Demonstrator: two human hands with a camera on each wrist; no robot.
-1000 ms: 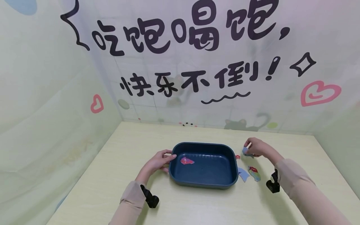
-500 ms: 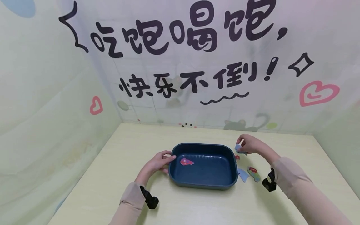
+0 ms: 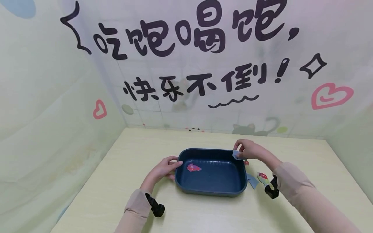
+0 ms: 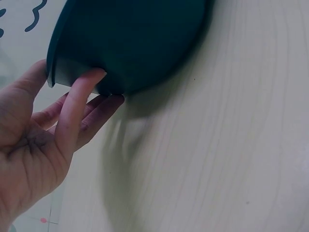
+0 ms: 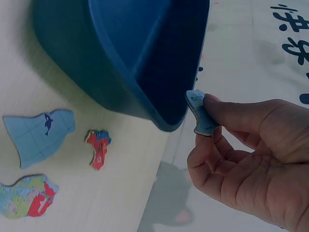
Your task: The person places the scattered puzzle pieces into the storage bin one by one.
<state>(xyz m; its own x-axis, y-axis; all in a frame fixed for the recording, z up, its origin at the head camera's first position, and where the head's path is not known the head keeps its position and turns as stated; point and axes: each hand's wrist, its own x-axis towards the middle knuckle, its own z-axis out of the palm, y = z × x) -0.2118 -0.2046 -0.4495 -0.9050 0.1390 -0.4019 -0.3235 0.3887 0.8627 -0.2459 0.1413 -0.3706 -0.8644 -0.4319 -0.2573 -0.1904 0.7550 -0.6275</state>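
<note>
Well, on the left the left hand [image 3: 163, 169] grips the end of the tray [image 3: 215, 178], thumb over the rim, other fingers against the outer wall. Inside the tray, toward that end, lies a pink piece [image 3: 193, 167]. At the far right corner, the right hand [image 3: 251, 150] has its fingers pinched on a small blue piece [image 5: 202, 114]. Beyond the tray's right end, on the surface [image 3: 201, 213], lie a red piece [image 5: 99, 149], a dolphin piece [image 5: 42, 135] and a multicoloured piece [image 5: 30, 195].

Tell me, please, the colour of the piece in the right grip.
Light blue; the piece shows best in the right wrist view.
</note>
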